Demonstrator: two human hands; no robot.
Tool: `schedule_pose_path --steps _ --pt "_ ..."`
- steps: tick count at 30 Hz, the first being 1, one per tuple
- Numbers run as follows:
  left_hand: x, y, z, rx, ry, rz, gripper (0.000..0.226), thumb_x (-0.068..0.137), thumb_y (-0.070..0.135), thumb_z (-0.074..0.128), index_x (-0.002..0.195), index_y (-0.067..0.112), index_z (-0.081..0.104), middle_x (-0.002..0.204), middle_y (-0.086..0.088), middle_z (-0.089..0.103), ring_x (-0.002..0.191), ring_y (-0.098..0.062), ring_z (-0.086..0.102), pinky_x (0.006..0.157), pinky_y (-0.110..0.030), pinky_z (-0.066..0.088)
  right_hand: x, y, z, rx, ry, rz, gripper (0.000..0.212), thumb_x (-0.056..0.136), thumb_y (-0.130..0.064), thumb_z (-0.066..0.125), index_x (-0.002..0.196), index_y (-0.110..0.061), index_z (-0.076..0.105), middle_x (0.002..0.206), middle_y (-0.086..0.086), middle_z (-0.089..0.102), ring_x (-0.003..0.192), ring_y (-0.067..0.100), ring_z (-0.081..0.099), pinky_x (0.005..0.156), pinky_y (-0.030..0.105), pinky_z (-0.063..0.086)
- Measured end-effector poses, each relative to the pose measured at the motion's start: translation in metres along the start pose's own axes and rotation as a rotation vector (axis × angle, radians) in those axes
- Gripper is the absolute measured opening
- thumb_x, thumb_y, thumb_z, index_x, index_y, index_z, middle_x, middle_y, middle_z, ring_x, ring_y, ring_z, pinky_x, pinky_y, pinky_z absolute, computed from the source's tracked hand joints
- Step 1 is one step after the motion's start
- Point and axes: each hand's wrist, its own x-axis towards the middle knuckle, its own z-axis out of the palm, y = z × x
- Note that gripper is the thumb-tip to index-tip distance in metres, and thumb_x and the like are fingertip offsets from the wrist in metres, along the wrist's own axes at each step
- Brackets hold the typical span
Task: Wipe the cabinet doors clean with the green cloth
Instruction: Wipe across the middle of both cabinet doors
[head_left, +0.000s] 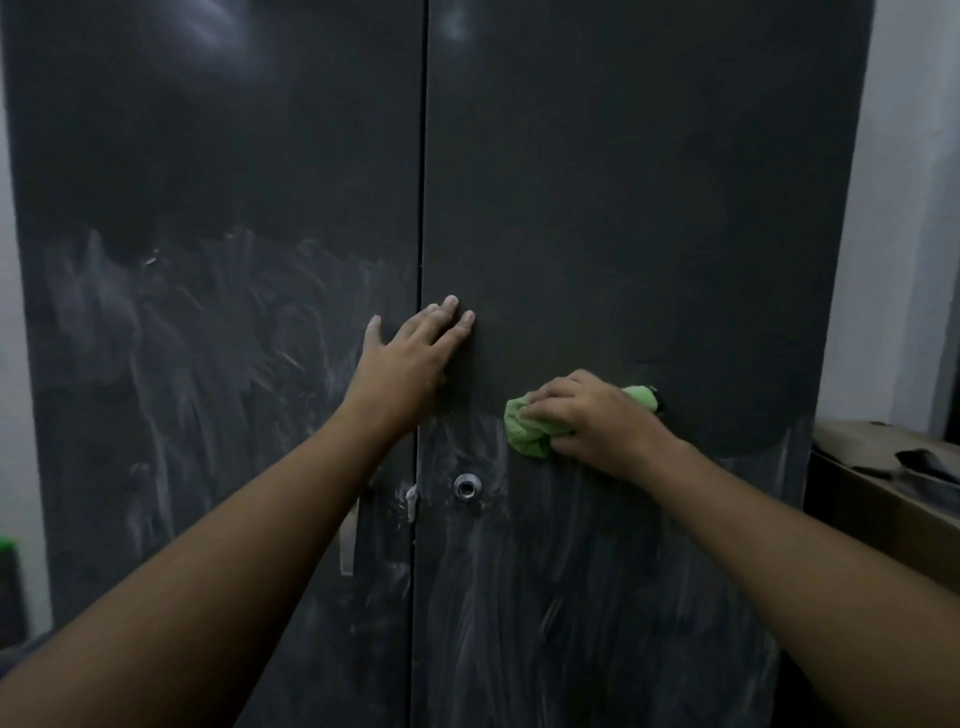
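Observation:
A tall dark cabinet fills the view, with a left door (218, 260) and a right door (649, 208) meeting at a centre seam. White streaky smears cover the lower half of both doors; the right door's upper part looks plain dark. My right hand (592, 415) grips a bunched green cloth (527, 428) and holds it against the right door at the edge of the smeared area. My left hand (410, 358) lies flat with straight fingers across the centre seam, pressing on the doors.
A round metal lock (467, 487) sits on the right door below the hands, and a pale handle (348, 540) on the left door. A cardboard box (893, 499) stands at the right beside the cabinet. A dark object with a green top (9, 577) is at the far left.

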Motion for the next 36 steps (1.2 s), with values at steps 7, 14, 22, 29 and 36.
schedule_pose_path --steps 7,14,22,29,36 --pt "-0.001 -0.01 -0.019 0.004 -0.052 0.028 0.075 0.098 0.017 0.051 0.157 0.037 0.01 0.165 0.01 0.009 0.149 -0.016 0.015 0.117 -0.066 0.007 0.061 -0.026 -0.001 0.16 0.488 0.299 0.052 0.077 0.008 0.066 0.124 -0.012 0.071 0.124 0.014 0.066 0.109 0.039 0.059 0.098 0.034 0.043" --pt "0.006 -0.018 -0.025 -0.077 -0.074 0.031 0.075 0.094 0.01 0.052 0.156 0.038 0.02 0.163 0.013 0.02 0.146 -0.015 0.025 0.12 -0.059 0.011 0.069 -0.057 0.053 -0.045 0.418 -0.008 0.038 0.085 -0.016 0.047 0.11 -0.013 0.076 0.117 0.007 0.071 0.091 0.036 0.061 0.074 0.047 0.057" --pt "0.006 -0.02 -0.024 -0.099 -0.12 0.024 0.08 0.094 0.009 0.055 0.156 0.04 0.014 0.164 0.013 0.014 0.149 -0.016 0.018 0.119 -0.064 0.006 0.053 -0.072 0.053 -0.278 -0.075 -0.287 0.044 0.07 -0.01 0.082 0.107 -0.031 0.077 0.117 -0.009 0.071 0.097 0.025 0.059 0.071 0.038 0.051" --pt "0.002 -0.015 -0.029 -0.091 -0.162 0.013 0.08 0.096 0.01 0.052 0.157 0.038 0.009 0.165 0.013 0.006 0.151 -0.012 0.013 0.119 -0.063 0.005 0.063 -0.06 0.03 -0.106 0.189 -0.094 0.031 0.074 -0.005 0.08 0.101 -0.019 0.079 0.115 0.002 0.072 0.088 0.035 0.059 0.066 0.043 0.054" --pt "-0.001 -0.01 -0.022 -0.102 -0.156 0.001 0.082 0.096 0.011 0.053 0.158 0.035 0.006 0.166 0.012 0.001 0.152 -0.013 0.006 0.119 -0.063 0.008 0.043 -0.073 0.051 -0.22 0.128 -0.061 0.054 0.073 -0.031 0.075 0.125 -0.018 0.069 0.134 0.004 0.061 0.104 0.031 0.058 0.076 0.043 0.054"
